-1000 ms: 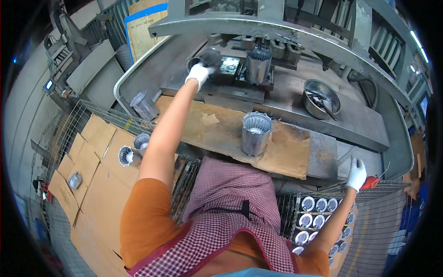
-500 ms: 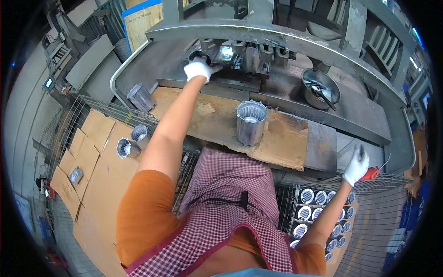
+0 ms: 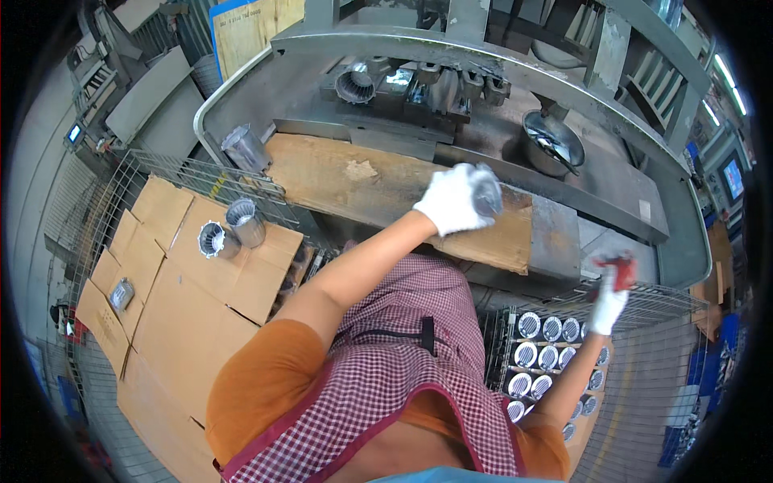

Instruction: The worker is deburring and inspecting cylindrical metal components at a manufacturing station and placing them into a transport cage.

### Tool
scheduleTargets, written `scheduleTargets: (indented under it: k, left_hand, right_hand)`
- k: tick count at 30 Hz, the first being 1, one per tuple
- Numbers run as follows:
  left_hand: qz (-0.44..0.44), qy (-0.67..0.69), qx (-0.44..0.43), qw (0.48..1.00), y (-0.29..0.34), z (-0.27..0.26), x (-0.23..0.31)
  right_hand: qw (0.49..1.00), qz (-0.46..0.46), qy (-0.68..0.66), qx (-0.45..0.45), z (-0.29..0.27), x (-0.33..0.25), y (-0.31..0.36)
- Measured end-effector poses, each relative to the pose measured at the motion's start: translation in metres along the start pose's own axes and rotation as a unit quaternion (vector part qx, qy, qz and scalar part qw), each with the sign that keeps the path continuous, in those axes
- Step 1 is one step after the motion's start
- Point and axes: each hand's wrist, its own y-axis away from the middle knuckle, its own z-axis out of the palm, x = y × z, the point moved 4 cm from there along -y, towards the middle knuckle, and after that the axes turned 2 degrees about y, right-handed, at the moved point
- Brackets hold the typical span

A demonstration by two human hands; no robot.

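Left hand (image 3: 451,200) grips a metal cylinder (image 3: 488,193), right hand (image 3: 609,307) a red tool (image 3: 620,275)

Nearest, rows of round metal parts (image 3: 547,357) sit beside the right forearm. Past them, the right hand appears closed around the tool, which is blurred. The left hand is wrapped on the cylinder over the front cardboard (image 3: 322,169); whether the two touch cannot be told. The cylinder looks stiff, moderately heavy and perhaps slippery to a glove. If its rim is finned like the pair of cylinders (image 3: 246,225) at left, that edge could dent; the side wall seems the better hold. Farther off, another ribbed cylinder (image 3: 355,85) shows its open end, with a metal bowl (image 3: 555,161) rightward.
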Motion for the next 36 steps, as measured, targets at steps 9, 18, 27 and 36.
scheduleTargets:
  k: [9, 18, 27, 36]
  left_hand:
    - [0.179, -0.106, -0.002, 0.978, 0.013, 0.03, 0.034]
    - [0.17, -0.045, 0.176, 0.969, 0.033, 0.025, 0.011]
    - [0.177, -0.057, 0.2, 0.962, 0.039, 0.025, 0.015]
    - [0.219, -0.008, 0.29, 0.932, 0.053, 0.014, 0.003]
  right_hand:
    - [0.934, 0.215, 0.11, -0.263, 0.095, 0.002, 0.102]
    - [0.891, 0.18, 0.13, -0.397, 0.126, -0.03, 0.112]
    - [0.908, 0.092, 0.214, -0.348, 0.125, -0.04, 0.088]
    - [0.874, 0.021, 0.296, -0.384, 0.13, -0.058, 0.094]
